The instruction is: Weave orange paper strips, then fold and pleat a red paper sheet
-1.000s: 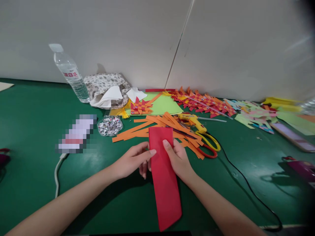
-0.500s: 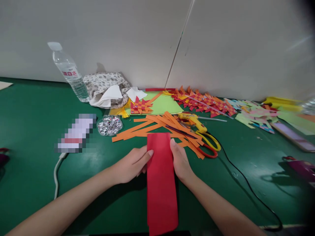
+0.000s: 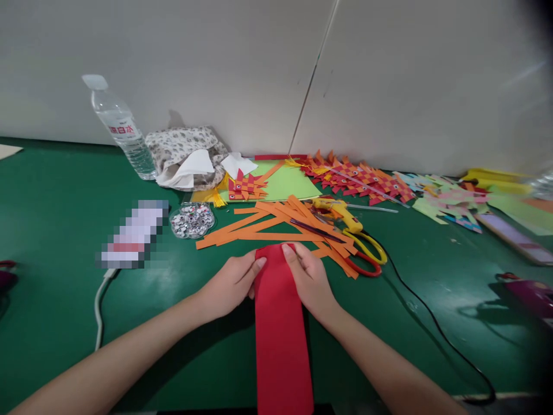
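Note:
A long folded strip of red paper (image 3: 283, 340) runs from between my hands down to the bottom edge of the view. On its left edge, near the top, my left hand (image 3: 235, 282) pinches it, thumb on the front and fingers behind. My right hand (image 3: 311, 279) grips the top right corner, its thumb lying over the paper's face. Just beyond the paper's top end lie loose orange paper strips (image 3: 259, 230). Scissors with red and yellow handles (image 3: 369, 262) rest to the right of them, blades partly covered by the strips.
A yellow glue gun (image 3: 343, 214) with a black cord lies behind the scissors. Farther back are woven paper fish (image 3: 358, 178), green paper (image 3: 289, 183), a tissue pouch (image 3: 188, 150) and a water bottle (image 3: 121, 127). Left are a box of googly eyes (image 3: 193, 220) and a phone (image 3: 136, 233).
The top of the red paper has come lower and nearer, bending slightly. My right thumb has moved from its right edge onto its face; my left hand keeps its pinch.

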The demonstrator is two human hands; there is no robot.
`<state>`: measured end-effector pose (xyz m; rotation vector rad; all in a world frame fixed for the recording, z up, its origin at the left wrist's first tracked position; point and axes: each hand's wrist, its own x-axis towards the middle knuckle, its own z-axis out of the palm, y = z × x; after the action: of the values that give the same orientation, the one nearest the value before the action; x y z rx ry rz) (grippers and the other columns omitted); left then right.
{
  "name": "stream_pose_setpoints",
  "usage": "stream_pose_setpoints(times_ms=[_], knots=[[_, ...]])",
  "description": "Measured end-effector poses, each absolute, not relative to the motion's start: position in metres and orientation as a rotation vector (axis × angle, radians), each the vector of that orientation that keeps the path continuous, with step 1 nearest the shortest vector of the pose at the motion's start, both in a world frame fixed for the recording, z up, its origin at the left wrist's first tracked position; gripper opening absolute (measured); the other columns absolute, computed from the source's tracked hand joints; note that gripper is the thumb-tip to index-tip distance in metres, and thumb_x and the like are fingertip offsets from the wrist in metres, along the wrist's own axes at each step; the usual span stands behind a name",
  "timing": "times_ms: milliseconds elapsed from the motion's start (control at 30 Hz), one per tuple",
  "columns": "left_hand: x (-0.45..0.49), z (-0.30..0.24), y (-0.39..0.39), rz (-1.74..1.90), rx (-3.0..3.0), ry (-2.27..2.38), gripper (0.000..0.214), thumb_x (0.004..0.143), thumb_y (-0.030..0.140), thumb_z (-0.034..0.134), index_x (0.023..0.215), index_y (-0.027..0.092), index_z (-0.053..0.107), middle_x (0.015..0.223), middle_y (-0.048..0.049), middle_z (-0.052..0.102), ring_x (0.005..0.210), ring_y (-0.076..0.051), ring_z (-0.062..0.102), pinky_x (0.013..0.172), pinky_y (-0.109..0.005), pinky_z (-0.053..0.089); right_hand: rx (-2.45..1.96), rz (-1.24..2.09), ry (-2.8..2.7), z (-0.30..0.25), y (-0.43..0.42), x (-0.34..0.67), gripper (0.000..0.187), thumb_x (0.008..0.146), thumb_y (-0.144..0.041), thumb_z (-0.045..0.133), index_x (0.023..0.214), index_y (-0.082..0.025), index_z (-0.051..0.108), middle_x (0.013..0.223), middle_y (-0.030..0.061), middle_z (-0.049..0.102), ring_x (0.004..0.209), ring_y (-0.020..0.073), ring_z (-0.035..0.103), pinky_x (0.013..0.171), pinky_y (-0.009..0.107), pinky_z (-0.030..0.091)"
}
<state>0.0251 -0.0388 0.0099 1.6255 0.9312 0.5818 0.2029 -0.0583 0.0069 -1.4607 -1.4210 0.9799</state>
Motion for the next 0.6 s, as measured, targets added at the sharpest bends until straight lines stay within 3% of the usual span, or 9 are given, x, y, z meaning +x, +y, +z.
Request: stream_pose_setpoints(times_ms=[167,367,500,600], knots=[[0.025,0.01,-0.037,0.528,1.645,0.892,0.04,0.097,0.049,0.032,0.076,0.018,0.047,0.054,0.0045,0.05,0.045,-0.008,0.046,0.044,-0.018,0.036,-1.465,0.919,-1.387,0.007,-0.056,0.206,0.039,0.092,-0.054,0.04,0.083,-0.023,0.061,0.075,0.0033,0.06,0.076,0.0204,0.057,0.065,0.029,0.043],[0.024,0.015,-0.041,0.439,1.603,0.774,0.027,0.089,0.045,0.053,0.094,0.018,0.057,0.064,0.0043,0.054,0.047,-0.006,0.045,0.04,-0.016,0.033,-1.529,0.65,-1.296,0.008,-0.056,0.212,0.041,0.092,-0.056,0.04,0.077,-0.023,0.057,0.071,0.0031,0.056,0.072,0.0204,0.053,0.063,0.03,0.041],[0.023,0.015,-0.042,0.347,1.605,0.747,0.033,0.093,0.047,0.044,0.082,0.017,0.053,0.061,0.0044,0.051,0.045,-0.006,0.043,0.041,-0.016,0.033,-1.437,0.698,-1.099,0.011,-0.052,0.214,0.038,0.091,-0.057,0.043,0.082,-0.023,0.056,0.074,0.0024,0.057,0.069,0.0183,0.054,0.061,0.028,0.043],[0.022,0.013,-0.04,0.406,1.594,0.777,0.035,0.094,0.047,0.041,0.084,0.017,0.055,0.068,0.0021,0.056,0.053,-0.008,0.048,0.047,-0.017,0.037,-1.437,0.838,-1.032,0.013,-0.051,0.212,0.041,0.088,-0.061,0.044,0.075,-0.023,0.05,0.059,-0.0024,0.047,0.05,0.0137,0.045,0.046,0.025,0.037]])
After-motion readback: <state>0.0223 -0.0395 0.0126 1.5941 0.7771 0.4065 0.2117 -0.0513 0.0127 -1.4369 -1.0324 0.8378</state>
